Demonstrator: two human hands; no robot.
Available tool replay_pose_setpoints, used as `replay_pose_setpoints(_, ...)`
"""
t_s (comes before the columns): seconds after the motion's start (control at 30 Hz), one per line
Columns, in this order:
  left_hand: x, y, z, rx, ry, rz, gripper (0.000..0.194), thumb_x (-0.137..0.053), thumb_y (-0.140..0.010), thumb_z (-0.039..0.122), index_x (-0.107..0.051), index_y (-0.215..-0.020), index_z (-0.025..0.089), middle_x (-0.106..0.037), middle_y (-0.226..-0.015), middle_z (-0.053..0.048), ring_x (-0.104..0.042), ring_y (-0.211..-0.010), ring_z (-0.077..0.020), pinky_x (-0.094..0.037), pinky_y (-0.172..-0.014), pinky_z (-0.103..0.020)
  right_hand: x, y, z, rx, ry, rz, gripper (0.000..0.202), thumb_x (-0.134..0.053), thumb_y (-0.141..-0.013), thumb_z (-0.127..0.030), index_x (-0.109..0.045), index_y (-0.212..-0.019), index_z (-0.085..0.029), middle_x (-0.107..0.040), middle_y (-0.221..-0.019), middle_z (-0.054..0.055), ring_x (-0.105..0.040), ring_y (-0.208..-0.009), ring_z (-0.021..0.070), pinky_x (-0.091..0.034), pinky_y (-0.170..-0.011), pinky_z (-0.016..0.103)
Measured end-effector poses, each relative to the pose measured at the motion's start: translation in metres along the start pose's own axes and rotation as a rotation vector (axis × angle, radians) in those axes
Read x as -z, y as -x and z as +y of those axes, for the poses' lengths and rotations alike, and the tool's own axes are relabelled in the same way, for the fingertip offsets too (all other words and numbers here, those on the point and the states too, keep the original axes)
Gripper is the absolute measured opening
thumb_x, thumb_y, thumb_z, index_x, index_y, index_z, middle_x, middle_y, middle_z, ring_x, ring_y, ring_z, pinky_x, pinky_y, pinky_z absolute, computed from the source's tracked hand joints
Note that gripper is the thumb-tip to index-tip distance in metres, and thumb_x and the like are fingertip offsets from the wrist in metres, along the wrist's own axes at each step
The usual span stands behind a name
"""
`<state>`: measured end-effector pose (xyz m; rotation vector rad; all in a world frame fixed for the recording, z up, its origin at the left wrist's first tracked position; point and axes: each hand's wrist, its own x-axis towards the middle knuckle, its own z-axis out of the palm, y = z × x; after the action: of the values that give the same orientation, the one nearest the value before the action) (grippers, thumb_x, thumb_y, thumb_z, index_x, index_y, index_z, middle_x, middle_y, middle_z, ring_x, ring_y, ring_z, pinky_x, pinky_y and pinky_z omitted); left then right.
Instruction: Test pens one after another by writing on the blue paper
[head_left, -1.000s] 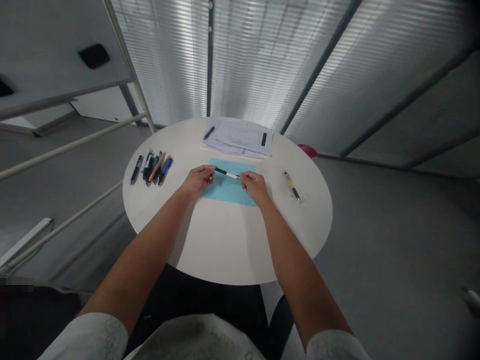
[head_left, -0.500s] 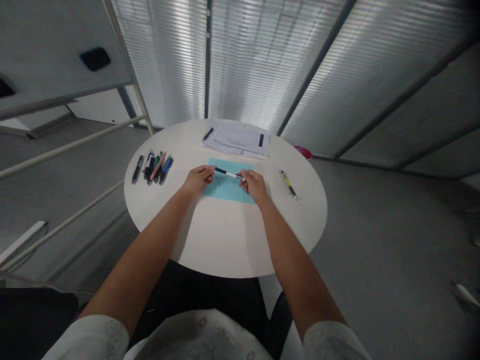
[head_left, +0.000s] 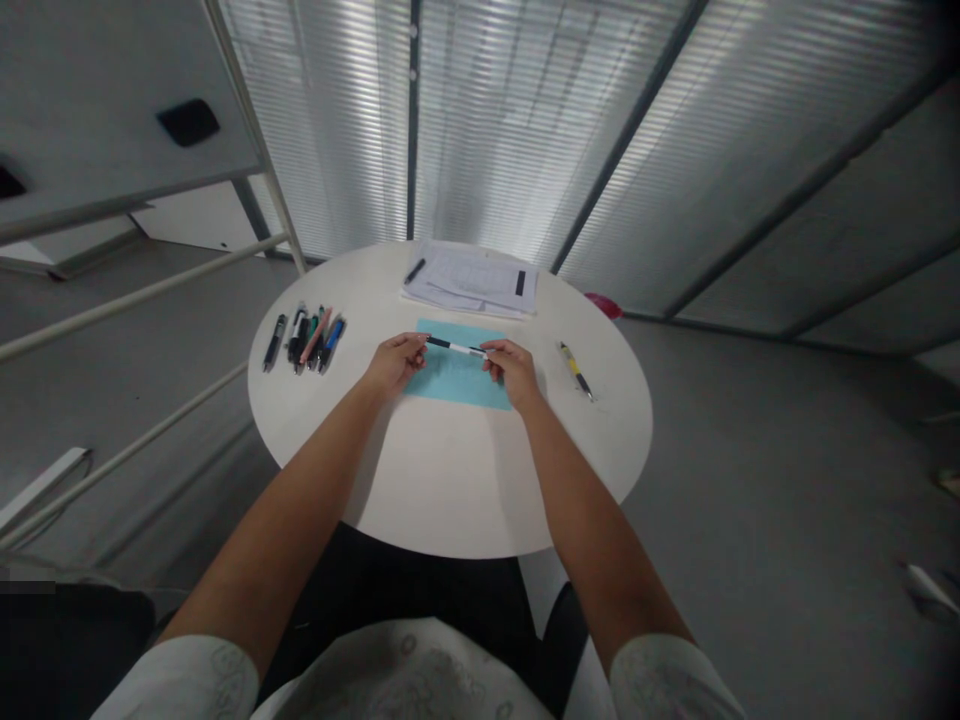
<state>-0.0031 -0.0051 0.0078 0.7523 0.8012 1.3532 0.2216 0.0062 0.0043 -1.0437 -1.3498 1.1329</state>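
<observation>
- Nearest, a pale patterned shirt (head_left: 420, 665) fills the bottom edge, with a short left sleeve (head_left: 184, 680) and right sleeve (head_left: 667, 680) to either side.
- Both bare forearms reach forward over the round white surface (head_left: 450, 490), casting soft shadows on it.
- The left hand (head_left: 397, 363) is closed at the fingertips, pinching the dark end of a pen (head_left: 456, 347).
- The right hand (head_left: 513, 370) grips the same pen near its white end, thumb and fingers together; the fine detail there is small and blurred, so whether a cap or a tip sits in those fingers is hard to tell.
- The pen spans the gap between the hands, close to level, over a blue sheet (head_left: 454, 388) that lies flat on the surface.
- To the right of the sheet, well apart from the right hand, a yellow pen (head_left: 575, 371) with dark ends lies slantwise.
- On the left side lies a cluster of pens (head_left: 304, 345), a pink one and a blue one among darker ones; just beside it, further left, is a dark pen (head_left: 274, 343).
- Beyond the sheet, at the far edge, papers (head_left: 469, 280) lie in a loose stack, with a black pen (head_left: 415, 270) on their left part.
- Behind the surface stand blinds (head_left: 487, 130) in dark frames.
</observation>
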Motion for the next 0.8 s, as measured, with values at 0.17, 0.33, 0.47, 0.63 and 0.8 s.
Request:
replay_pose_setpoints(0.17,0.003,-0.003,-0.004,-0.006,-0.020,0.008,0.027,-0.082,-0.062,0.027,-0.066,-0.077,0.011,-0.056,-0.060,0.001,-0.047,-0.050,-0.0060,-0.042,-0.053,-0.023,-0.002,0.001,-0.001,0.034,-0.010,0.080,0.023,-0.063,-0.073,-0.037,-0.064,-0.087,-0.019,-0.061,-0.055,-0.003,-0.041,-0.038,0.0061,-0.029,-0.039,0.020)
replay_pose_setpoints(0.33,0.005,-0.005,-0.007,-0.035,-0.046,-0.015,0.027,-0.082,-0.061,0.029,-0.062,-0.069,0.013,-0.054,-0.059,0.001,-0.046,-0.051,-0.0059,-0.040,-0.054,-0.023,-0.001,0.002,0.000,0.030,-0.033,0.081,0.031,-0.065,-0.075,-0.044,-0.062,-0.094,-0.020,-0.060,-0.053,-0.005,-0.040,-0.035,0.0060,-0.026,-0.037,0.020)
replay_pose_setpoints(0.47,0.005,-0.005,-0.009,-0.044,-0.082,-0.025,0.027,-0.082,-0.061,0.030,-0.063,-0.068,0.013,-0.056,-0.060,0.000,-0.047,-0.052,-0.0063,-0.040,-0.055,-0.023,0.000,0.002,-0.001,0.014,-0.093,0.092,0.034,-0.067,-0.075,-0.047,-0.062,-0.095,-0.021,-0.057,-0.050,-0.006,-0.040,-0.035,0.0062,-0.025,-0.036,0.019)
replay_pose_setpoints(0.63,0.004,-0.003,-0.011,-0.086,-0.231,-0.065,0.030,-0.082,-0.059,0.034,-0.071,-0.076,0.013,-0.059,-0.064,-0.001,-0.047,-0.054,-0.0072,-0.039,-0.057,-0.025,0.003,0.004,-0.011,-0.101,-0.427,0.094,0.032,-0.063,-0.080,-0.051,-0.062,-0.092,-0.021,-0.057,-0.059,-0.004,-0.047,-0.044,0.0071,-0.035,-0.041,0.019)
replay_pose_setpoints(0.8,0.000,0.003,-0.010,-0.109,-0.455,-0.097,0.034,-0.082,-0.059,0.038,-0.076,-0.084,0.015,-0.064,-0.069,-0.003,-0.049,-0.056,-0.0092,-0.039,-0.057,-0.025,0.004,0.009,-0.021,-0.262,-0.617,-0.066,0.044,-0.046,-0.087,-0.062,-0.062,-0.100,-0.023,-0.061,-0.070,0.000,-0.055,-0.057,0.0123,-0.044,-0.048,0.023)
